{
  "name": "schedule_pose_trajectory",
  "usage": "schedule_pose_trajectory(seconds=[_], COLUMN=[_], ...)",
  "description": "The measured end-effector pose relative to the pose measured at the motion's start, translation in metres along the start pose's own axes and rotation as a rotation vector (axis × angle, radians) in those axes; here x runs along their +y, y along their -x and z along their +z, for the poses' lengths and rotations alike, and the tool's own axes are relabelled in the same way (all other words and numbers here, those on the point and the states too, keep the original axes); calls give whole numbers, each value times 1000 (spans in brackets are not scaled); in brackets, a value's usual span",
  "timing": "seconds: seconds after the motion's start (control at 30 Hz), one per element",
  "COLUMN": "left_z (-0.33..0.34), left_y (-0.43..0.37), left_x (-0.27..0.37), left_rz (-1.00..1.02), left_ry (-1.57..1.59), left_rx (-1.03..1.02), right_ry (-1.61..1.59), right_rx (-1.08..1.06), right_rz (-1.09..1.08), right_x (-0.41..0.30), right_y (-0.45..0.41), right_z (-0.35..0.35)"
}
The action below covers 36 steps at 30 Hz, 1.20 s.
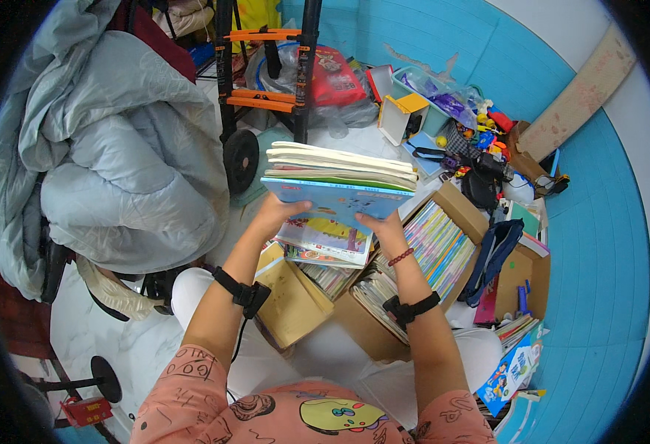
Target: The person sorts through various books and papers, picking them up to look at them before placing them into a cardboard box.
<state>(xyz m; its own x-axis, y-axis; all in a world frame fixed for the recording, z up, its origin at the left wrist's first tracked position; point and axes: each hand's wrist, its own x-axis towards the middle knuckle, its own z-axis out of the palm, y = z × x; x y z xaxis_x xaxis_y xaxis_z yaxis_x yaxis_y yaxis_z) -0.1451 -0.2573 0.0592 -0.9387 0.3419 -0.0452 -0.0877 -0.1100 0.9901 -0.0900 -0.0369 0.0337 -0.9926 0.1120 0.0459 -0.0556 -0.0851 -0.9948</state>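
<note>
A stack of books (339, 191) with a blue cover facing me is held up in both hands. My left hand (282, 213) grips its lower left side, the thumb on the blue cover. At the lower right side my right hand (380, 225) grips it too, also thumb on the cover. Below the stack lie more books with a picture cover (328, 241). A cardboard box (358, 324) packed with upright thin books (438, 244) stands to the right of them. Left of that box are yellowish folders or a box flap (292, 299).
A grey-blue quilt (131, 183) is heaped at left. A black and orange hand truck (264, 100) stands ahead. Toys (486, 133), a teal bin (425, 100), a dark blue bag (491, 261) and another cardboard box (536, 277) line the right side by the blue padded wall (597, 222).
</note>
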Motion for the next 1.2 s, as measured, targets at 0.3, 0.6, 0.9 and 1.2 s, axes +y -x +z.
schedule_pose_trajectory(seconds=[0.3,0.6,0.9,1.2], left_z=[7,-16,-33,-43], left_y=[50,236,240,187], left_x=[56,-49,-155,-44], left_rz=[148,-308,-529,143], left_ry=[-87,428,401,-684], left_rx=[269,653,737,615], right_ry=[339,59,775,573], right_rx=[-86,-624,-639,218], right_rz=[-136,243,208,39], right_x=[-73,15,88,24], right_y=[23,107,108,14], right_z=[18,91,90,-24])
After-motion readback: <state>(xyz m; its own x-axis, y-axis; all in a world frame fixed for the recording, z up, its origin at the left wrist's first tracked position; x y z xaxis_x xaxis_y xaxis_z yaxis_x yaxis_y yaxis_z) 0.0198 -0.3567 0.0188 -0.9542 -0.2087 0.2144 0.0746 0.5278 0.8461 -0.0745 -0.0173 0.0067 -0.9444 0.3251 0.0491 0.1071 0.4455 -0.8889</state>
